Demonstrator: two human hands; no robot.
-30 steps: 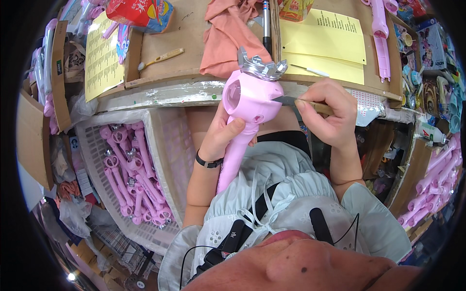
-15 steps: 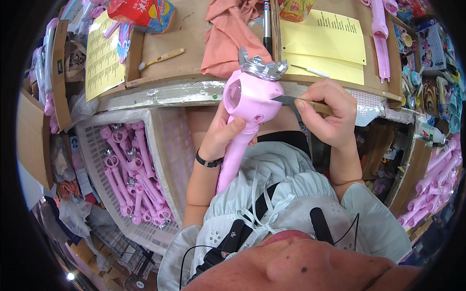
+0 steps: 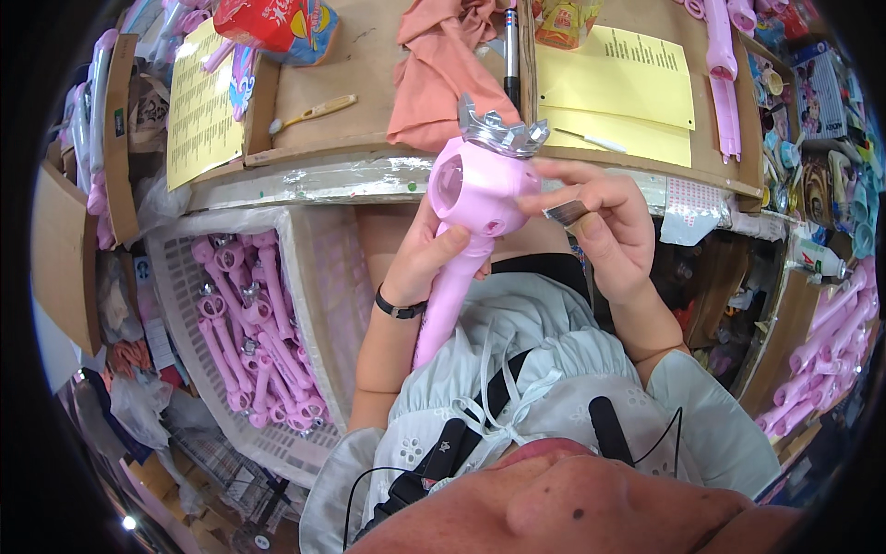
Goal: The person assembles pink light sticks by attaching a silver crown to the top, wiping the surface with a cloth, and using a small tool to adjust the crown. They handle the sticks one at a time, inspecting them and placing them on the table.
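A pink toy wand [image 3: 480, 198] with a round window in its head and a silver crown [image 3: 503, 132] on top stands tilted before me. My left hand [image 3: 426, 254] is closed round its neck, thumb in front. My right hand [image 3: 600, 222] is at the right side of the head, its outstretched fingertips touching the pink plastic. Between its thumb and fingers it holds a small knife [image 3: 565, 213], of which only a short flat piece shows; the rest is hidden by the hand.
Left of me a white plastic basket [image 3: 318, 406] holds several similar pink wands [image 3: 263, 342]. On the cardboard-edged worktop ahead lie a salmon cloth [image 3: 429, 83], a marker [image 3: 510, 55], a small brush [image 3: 318, 111] and yellow printed sheets [image 3: 637, 92]. More pink parts [image 3: 821, 351] are piled at right.
The blade has come away from the wand's right side and been turned inside my right hand. My right fingers have reached left onto the wand's head. My left hand keeps its hold.
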